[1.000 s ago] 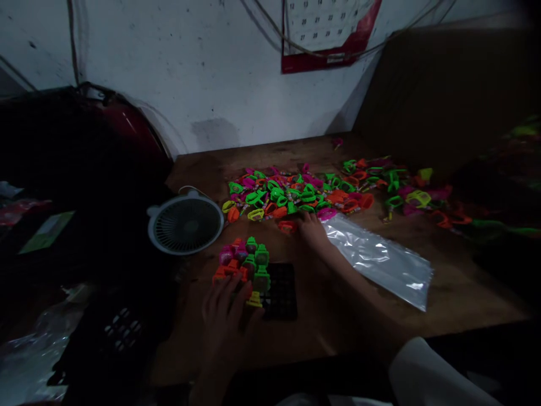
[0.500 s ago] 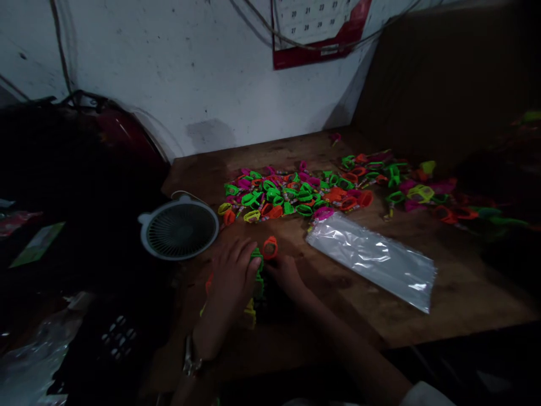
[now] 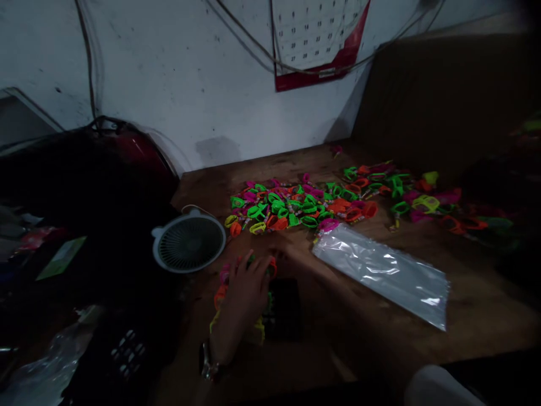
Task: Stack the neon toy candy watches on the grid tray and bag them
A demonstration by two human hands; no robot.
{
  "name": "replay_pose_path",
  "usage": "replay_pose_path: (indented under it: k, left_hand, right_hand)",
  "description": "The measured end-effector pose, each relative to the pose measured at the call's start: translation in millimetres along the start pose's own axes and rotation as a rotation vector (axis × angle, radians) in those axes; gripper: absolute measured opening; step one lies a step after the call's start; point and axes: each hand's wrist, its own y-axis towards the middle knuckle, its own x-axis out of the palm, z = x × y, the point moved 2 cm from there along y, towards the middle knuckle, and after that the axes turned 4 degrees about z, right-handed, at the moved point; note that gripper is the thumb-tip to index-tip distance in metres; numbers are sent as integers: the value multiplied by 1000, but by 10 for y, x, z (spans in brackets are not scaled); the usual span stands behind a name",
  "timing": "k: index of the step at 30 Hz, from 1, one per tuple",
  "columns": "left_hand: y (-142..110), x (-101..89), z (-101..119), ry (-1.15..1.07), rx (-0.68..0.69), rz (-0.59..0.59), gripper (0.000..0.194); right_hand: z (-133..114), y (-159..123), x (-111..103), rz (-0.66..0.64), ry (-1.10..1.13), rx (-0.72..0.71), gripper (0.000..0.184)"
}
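Observation:
My left hand (image 3: 248, 287), with a watch on its wrist, lies curled over a bunch of bright plastic toy watches. Pink, orange and yellow toy watches (image 3: 220, 295) stick out to its left and below it. An orange toy watch (image 3: 273, 267) shows at its fingertips. My right hand (image 3: 284, 248) is stretched out just beyond, near the front of the heap; it is dark and smeared, so its fingers cannot be made out. Under my right forearm, beside the bunch, sits a black box-like thing (image 3: 287, 310).
A heap of green, orange, pink and yellow toy watches (image 3: 291, 206) spreads across the wooden table (image 3: 380, 338). Clear plastic bags (image 3: 382, 270) lie at the right. A small grey fan (image 3: 189, 241) stands at the left. Behind are a wall calendar (image 3: 319, 34) and a brown board (image 3: 422, 96).
My right hand has moved away from the orange toy watch, forward toward the heap. My left hand stays over the bunch, its fingers now reaching the orange one. The view has tilted up slightly.

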Motion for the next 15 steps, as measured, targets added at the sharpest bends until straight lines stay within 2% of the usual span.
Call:
replay_pose_path:
  k: [3, 6, 9, 12, 13, 15]
  left_hand:
    - [-4, -9, 15, -4, -11, 9, 40]
    - [-7, -14, 8, -13, -19, 10, 38]
    - [-24, -21, -13, -12, -27, 24, 37]
    - [-59, -33, -29, -12, -42, 32, 37]
    - [-69, -36, -31, -11, -48, 36, 36]
    - [-81, -35, -30, -9, -50, 47, 36]
  right_hand:
    - [20, 381, -184, 46, -340, 2, 47]
    - [20, 495, -147, -56, -680, 1, 41]
    - [77, 296, -116, -177, -709, -53, 29]
    - [150, -71, -310, -233, -633, -112, 19]
    - [149, -194, -412, -219, -598, -129, 19]
    - [96, -398, -602, -102, -557, -99, 22]
